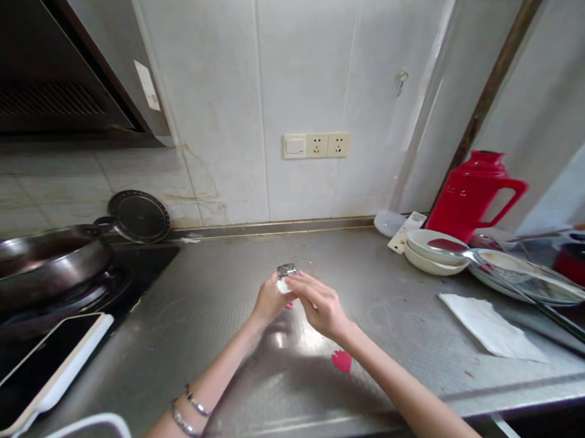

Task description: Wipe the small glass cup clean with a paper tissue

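Observation:
Above the middle of the steel counter (222,357), my two hands meet. My left hand (269,300) is closed round a small shiny metal-looking object (287,270), whose exact kind is too small to make out. A bit of white tissue (283,286) shows between the hands. The fingers of my right hand (321,304) are pressed together against the tissue and the object's near side. A red, jagged-edged piece (341,360) lies on the counter beside my right forearm. Another red bit (289,306) is partly hidden beneath my hands.
At left, a pan (40,266) sits on the black cooktop, with a phone (42,370) and white cable (86,423) nearer. On the right stand a red thermos (471,196), stacked bowls (436,262), a plate with utensils and a folded white tissue (487,325).

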A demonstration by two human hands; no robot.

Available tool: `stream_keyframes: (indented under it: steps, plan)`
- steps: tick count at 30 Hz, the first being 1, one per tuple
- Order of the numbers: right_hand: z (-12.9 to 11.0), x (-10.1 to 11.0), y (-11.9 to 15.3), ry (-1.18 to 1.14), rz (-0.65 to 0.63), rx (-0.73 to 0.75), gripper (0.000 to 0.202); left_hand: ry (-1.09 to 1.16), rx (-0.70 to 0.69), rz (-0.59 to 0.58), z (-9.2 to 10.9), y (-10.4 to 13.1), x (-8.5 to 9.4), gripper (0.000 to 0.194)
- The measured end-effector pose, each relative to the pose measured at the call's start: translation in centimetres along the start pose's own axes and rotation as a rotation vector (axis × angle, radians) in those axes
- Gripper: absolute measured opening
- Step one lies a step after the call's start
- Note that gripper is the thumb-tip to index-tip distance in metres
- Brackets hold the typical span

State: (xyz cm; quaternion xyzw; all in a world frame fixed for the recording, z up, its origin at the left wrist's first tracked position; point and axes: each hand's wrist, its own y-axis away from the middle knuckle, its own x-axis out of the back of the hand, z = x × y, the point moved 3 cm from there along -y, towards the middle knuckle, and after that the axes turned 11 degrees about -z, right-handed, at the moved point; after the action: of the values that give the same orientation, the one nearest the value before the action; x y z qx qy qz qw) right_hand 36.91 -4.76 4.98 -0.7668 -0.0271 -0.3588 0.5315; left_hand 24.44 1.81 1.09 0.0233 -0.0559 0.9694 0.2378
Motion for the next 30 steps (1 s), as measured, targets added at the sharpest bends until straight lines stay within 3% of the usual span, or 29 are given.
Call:
stream_keyframes:
  steps: [3, 11, 14, 18, 24, 30]
  plan:
    - [1.5, 0.5, -0.4, -0.069, 0.191, -0.179, 0.031, -0.056, 0.027, 0.007, 0.8, 0.2, -0.5, 0.042]
    - [1.0, -1.4, 1.1, -0.124, 0.061, -0.161, 0.029, 0.011, 0.046, 0.053, 0.2, -0.4, 0.6, 0.046]
    - [1.2, -1.0, 0.9, -0.114, 0.137, -0.271, 0.022, 0.123, 0.022, 0.076, -0.1, -0.4, 1.1, 0.051]
    - [3.1, 0.1, -0.1, 0.007, 0.269, -0.437, 0.022, 0.313, 0.038, -0.041, -0.5, 0.0, 0.6, 0.052]
    - [5.1, -0.5, -0.5, 0.150, 0.128, -0.462, 0.025, 0.609, 0.113, -0.217, -1.7, 0.4, -0.7, 0.036]
    - [4.8, -1.6, -0.5, 0.019, 0.107, -0.542, 0.021, 0.714, 0.197, -0.176, -2.3, 0.2, -1.0, 0.068]
